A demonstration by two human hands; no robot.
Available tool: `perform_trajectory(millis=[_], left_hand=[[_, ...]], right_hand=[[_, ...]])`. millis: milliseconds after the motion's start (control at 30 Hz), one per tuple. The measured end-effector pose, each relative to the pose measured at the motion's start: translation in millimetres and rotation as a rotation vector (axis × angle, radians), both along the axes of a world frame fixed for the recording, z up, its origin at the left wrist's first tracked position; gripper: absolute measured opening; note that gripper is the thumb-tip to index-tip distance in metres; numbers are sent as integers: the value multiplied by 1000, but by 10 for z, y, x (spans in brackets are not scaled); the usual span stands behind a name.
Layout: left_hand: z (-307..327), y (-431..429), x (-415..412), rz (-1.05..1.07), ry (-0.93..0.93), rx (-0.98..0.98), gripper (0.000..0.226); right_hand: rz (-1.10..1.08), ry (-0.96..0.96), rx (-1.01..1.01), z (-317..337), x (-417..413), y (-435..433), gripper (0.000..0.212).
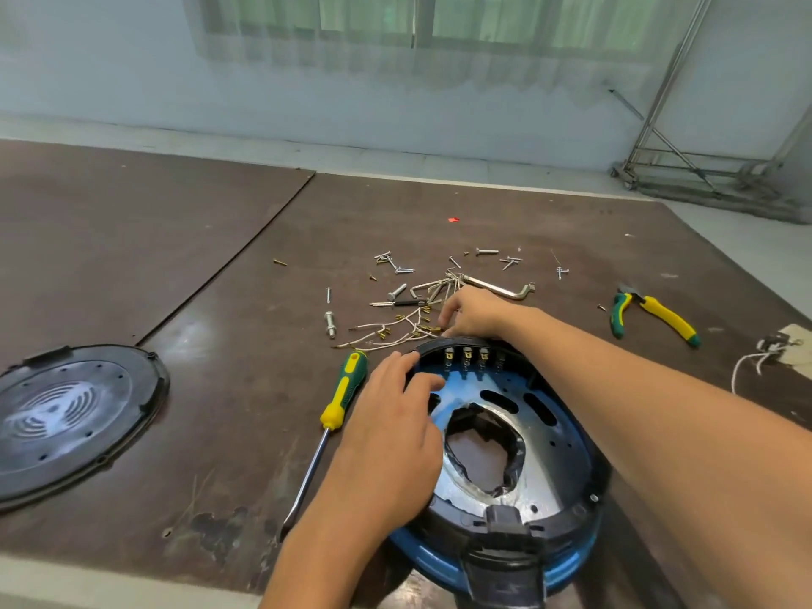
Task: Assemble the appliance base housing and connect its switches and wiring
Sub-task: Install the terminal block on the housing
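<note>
Scuffed brown surface, base housing [540, 454] near the front edge. Left hand [391, 428] steadies its rim, fingers loosely spread. Right hand [476, 312] reaches the loose wires [395, 329], can't tell if pinching. Looks like the wiring step; next is probably terminals onto switches [468, 356].

No lettering or number can be read on the base housing [549, 454]. Nothing legible is shown elsewhere.

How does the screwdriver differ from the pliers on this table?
The screwdriver lies left of the blue housing, near the left hand; the pliers lie far right, well away from it. The screwdriver has one handle and a long shaft; the pliers have two spread handles. Both have green and yellow grips.
</note>
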State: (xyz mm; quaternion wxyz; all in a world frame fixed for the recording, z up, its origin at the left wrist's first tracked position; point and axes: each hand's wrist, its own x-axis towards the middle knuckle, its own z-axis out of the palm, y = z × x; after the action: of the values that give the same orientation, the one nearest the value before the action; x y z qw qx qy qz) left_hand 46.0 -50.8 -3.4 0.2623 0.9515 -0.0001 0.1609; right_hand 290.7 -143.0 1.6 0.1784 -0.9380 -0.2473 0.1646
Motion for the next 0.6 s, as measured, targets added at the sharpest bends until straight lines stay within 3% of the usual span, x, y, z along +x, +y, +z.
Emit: perform_trajectory(millis=[300, 400, 600], left_hand=[[-26, -5, -1, 20, -32, -62, 36], [-44, -1, 7, 20, -40, -63, 34], [-58, 4, 5, 14, -55, -66, 33]], right_hand=[[43, -23, -93, 14, 1, -42, 1], [33, -45, -115, 19, 31, -132, 8], [-55, -120, 97, 195, 18, -345, 10]])
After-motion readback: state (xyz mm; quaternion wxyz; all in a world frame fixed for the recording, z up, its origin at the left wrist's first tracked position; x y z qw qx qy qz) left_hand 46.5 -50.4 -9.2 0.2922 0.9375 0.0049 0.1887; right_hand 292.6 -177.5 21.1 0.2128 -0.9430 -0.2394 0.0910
